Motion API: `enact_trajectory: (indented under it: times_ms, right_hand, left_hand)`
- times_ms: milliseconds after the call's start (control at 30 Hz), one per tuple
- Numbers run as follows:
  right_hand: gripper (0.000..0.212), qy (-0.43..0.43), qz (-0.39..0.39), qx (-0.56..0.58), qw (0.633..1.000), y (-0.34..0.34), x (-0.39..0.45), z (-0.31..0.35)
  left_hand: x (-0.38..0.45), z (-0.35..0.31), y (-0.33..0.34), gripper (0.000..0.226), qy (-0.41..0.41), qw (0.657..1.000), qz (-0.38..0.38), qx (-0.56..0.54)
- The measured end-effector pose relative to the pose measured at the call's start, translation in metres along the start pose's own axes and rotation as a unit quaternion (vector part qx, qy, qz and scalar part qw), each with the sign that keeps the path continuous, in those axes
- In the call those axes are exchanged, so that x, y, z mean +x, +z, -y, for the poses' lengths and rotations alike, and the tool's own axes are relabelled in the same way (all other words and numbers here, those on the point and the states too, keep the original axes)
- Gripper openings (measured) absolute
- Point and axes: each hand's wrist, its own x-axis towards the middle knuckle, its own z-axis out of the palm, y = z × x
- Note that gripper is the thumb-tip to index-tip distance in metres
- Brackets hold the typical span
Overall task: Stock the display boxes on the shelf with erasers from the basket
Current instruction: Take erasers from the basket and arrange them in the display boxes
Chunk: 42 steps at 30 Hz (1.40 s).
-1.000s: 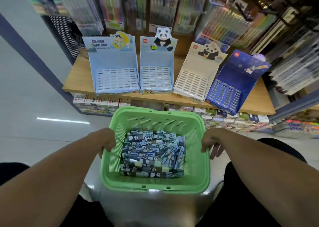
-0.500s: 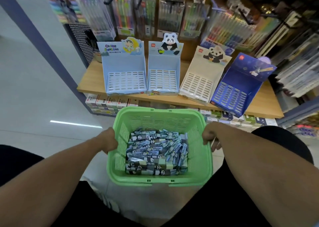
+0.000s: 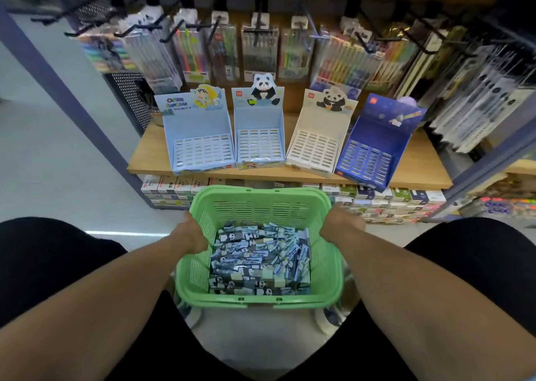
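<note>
Both hands grip a green slatted basket point(image 3: 261, 206) by its side rims — the left hand point(image 3: 190, 234) closed over the left edge, the right hand point(image 3: 339, 224) closed over the right edge, fingers hidden on the outer side. The basket's floor is covered by a loose heap of panda-print erasers point(image 3: 258, 262). Just beyond its far rim runs a wooden shelf point(image 3: 420, 169) with four slotted display boxes in a row: a pale blue cartoon box point(image 3: 198, 140), a pale blue panda box point(image 3: 259, 137), a cream panda box point(image 3: 319, 140) turned slightly, and a dark blue space box point(image 3: 374, 146) angled toward the right end. Their slots look unfilled. Hanging pen packs point(image 3: 258, 50) crowd the wall behind the boxes, and small stacked cartons point(image 3: 391, 204) line the level under the shelf — partly hidden by the basket.
</note>
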Motion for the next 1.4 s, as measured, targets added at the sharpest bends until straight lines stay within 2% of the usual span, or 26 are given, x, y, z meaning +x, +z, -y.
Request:
enact_trajectory:
  times_ms: [33, 67, 133, 200, 267, 333, 400, 500, 567, 633, 667, 700, 733, 800, 867, 1000, 1133, 1200, 1267, 1400]
  right_hand:
    - [0.083, -0.028, -0.053, -0.03, 0.998, 0.001, 0.004, 0.003]
    - [0.081, -0.081, -0.113, -0.057, 0.989, -0.001, 0.006, 0.007]
    - [0.066, -0.23, -0.181, -0.082, 0.953, 0.001, 0.016, 0.019]
    - [0.051, -0.347, -0.119, -0.107, 0.924, 0.011, 0.023, 0.036]
    - [0.043, -0.392, -0.028, -0.133, 0.91, 0.031, 0.033, 0.047]
    - [0.055, -0.397, 0.018, -0.165, 0.903, 0.06, 0.051, 0.052]
    - [0.071, -0.41, 0.018, -0.215, 0.886, 0.084, 0.065, 0.053]
    - [0.079, -0.415, 0.031, -0.254, 0.873, 0.106, 0.074, 0.06]
    - [0.084, -0.419, 0.029, -0.269, 0.867, 0.118, 0.079, 0.069]
    - [0.081, -0.429, 0.032, -0.264, 0.863, 0.126, 0.082, 0.076]
    - [0.075, -0.436, 0.028, -0.257, 0.862, 0.129, 0.084, 0.078]
    - [0.07, -0.441, 0.022, -0.253, 0.861, 0.132, 0.085, 0.079]
    - [0.066, -0.448, 0.009, -0.251, 0.858, 0.134, 0.086, 0.08]
    - [0.062, -0.457, -0.005, -0.256, 0.852, 0.138, 0.086, 0.08]
    - [0.057, -0.468, -0.01, -0.258, 0.845, 0.143, 0.085, 0.079]
    - [0.061, -0.482, -0.021, -0.255, 0.838, 0.152, 0.086, 0.072]
    - [0.071, -0.507, 0.002, -0.299, 0.809, 0.147, 0.087, 0.072]
    - [0.074, -0.514, 0.017, -0.319, 0.796, 0.142, 0.086, 0.073]
    - [0.074, -0.51, 0.04, -0.322, 0.797, 0.138, 0.084, 0.073]
    - [0.061, -0.5, 0.082, -0.31, 0.805, 0.132, 0.081, 0.074]
  left_hand:
    - [0.002, -0.003, -0.001, 0.103, -0.006, 1.0, -0.005, 0.007]
    - [0.003, -0.006, -0.002, 0.103, -0.013, 1.0, -0.009, 0.017]
    - [0.005, -0.011, 0.001, 0.106, -0.035, 0.999, -0.012, 0.028]
    - [0.005, -0.014, 0.009, 0.108, -0.053, 0.998, -0.007, 0.034]
    - [0.005, -0.015, 0.015, 0.112, -0.056, 0.997, -0.01, 0.043]
    - [0.005, -0.013, 0.016, 0.117, -0.048, 0.998, -0.006, 0.035]
    - [0.007, -0.009, 0.015, 0.122, -0.038, 0.999, 0.0, 0.015]
    - [0.008, -0.006, 0.021, 0.123, -0.046, 0.998, 0.0, -0.04]
    - [0.008, -0.008, 0.03, 0.118, -0.031, 0.998, -0.063, 0.01]
    - [0.008, -0.014, 0.042, 0.106, 0.081, 0.974, -0.168, 0.13]
    - [0.011, -0.019, 0.049, 0.096, 0.15, 0.958, -0.183, 0.16]
    - [0.015, -0.025, 0.059, 0.086, 0.197, 0.955, -0.154, 0.16]
    - [0.016, -0.033, 0.069, 0.077, 0.215, 0.962, -0.094, 0.143]
    - [0.023, -0.046, 0.093, 0.068, 0.184, 0.977, 0.052, 0.089]
    - [0.03, -0.049, 0.119, 0.063, 0.147, 0.98, 0.121, 0.053]
    - [0.039, -0.038, 0.146, 0.031, 0.103, 0.983, 0.148, 0.022]
    - [0.048, -0.024, 0.147, 0.015, 0.09, 0.985, 0.145, -0.003]
    - [0.052, -0.021, 0.145, 0.013, 0.086, 0.987, 0.138, -0.008]
    - [0.054, -0.021, 0.145, 0.024, 0.078, 0.987, 0.138, -0.016]
    - [0.053, -0.024, 0.15, 0.034, 0.088, 0.986, 0.142, -0.007]
